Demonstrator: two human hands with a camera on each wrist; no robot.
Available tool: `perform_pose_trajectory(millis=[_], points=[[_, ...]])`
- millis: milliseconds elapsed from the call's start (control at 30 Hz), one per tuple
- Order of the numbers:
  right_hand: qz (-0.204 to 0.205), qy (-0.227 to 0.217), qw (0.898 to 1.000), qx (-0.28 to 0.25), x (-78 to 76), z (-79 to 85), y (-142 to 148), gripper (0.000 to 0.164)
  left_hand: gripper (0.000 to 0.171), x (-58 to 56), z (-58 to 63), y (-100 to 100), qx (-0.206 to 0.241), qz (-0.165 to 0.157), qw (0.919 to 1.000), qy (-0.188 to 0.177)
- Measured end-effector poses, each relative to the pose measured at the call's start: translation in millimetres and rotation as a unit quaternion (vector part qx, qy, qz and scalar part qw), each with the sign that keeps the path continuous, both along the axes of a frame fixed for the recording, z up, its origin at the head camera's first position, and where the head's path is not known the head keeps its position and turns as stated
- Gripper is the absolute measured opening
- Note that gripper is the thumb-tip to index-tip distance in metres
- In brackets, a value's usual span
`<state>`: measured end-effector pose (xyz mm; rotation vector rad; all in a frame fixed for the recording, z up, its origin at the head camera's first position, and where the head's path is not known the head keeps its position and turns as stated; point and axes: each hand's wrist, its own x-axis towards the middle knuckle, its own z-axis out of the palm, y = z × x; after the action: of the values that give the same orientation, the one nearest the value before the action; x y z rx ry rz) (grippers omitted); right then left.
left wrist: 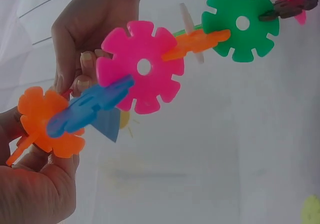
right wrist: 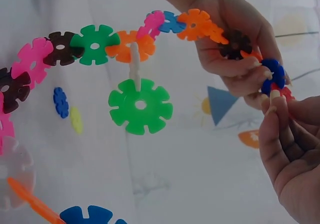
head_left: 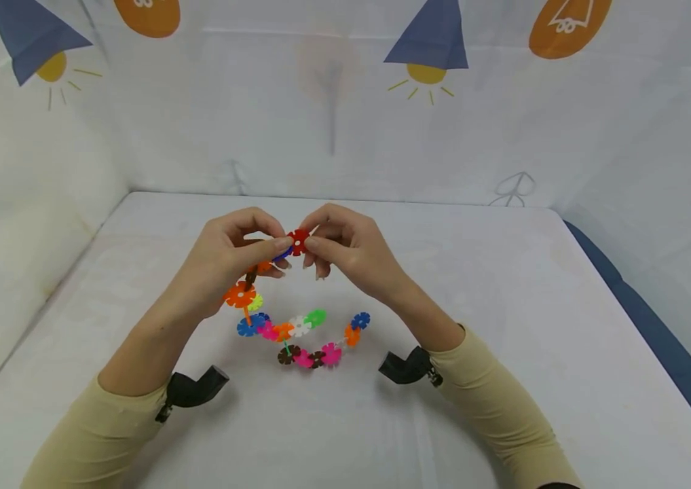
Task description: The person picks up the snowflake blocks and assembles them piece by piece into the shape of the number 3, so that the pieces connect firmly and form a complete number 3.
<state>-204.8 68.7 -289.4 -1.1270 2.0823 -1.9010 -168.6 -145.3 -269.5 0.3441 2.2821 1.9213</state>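
Observation:
Interlocking notched plastic discs form a long chain that hangs from my left hand (head_left: 217,261) and bends round in front of me. Between my hands is a red disc (head_left: 298,242), pinched by the thumb and fingers of my right hand (head_left: 354,255). Left-hand fingertips grip a blue disc (right wrist: 273,76) right beside it, where the two overlap. Orange (head_left: 240,294), pink (left wrist: 140,67) and dark brown discs (right wrist: 62,48) follow along the chain. From its middle a green disc (right wrist: 140,106) branches off on a white one. A blue disc (head_left: 360,320) marks the far end.
In the right wrist view, a smaller-looking blue disc (right wrist: 61,103) and a yellow disc (right wrist: 76,119) appear apart from the chain. A white-covered table (head_left: 504,305) lies below, with lamp-printed white cloth (head_left: 272,109) behind it. Black cameras (head_left: 406,367) are strapped to both wrists.

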Motion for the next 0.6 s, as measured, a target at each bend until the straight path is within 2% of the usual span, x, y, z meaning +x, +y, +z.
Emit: perform_pose_trajectory(millis=[200,367,467,600], points=[[-0.008,0.006,1.0,0.023,-4.2,-3.0,1,0.009,0.025,1.3,5.9,-6,-0.043,-0.001,0.9987,-0.027],[0.005,-0.007,0.999,0.041,-11.7,-8.9,1,0.011,0.026,2.5,10.0,-11,-0.077,-0.012,0.9965,-0.032],[0.018,-0.029,0.996,0.078,-18.4,-14.9,1,0.012,0.023,4.6,12.1,-13,-0.087,-0.032,0.9954,-0.026],[0.04,-0.05,0.987,0.145,-28.9,-26.3,2,0.01,0.021,8.7,15.9,-13,-0.088,-0.062,0.9939,-0.025]])
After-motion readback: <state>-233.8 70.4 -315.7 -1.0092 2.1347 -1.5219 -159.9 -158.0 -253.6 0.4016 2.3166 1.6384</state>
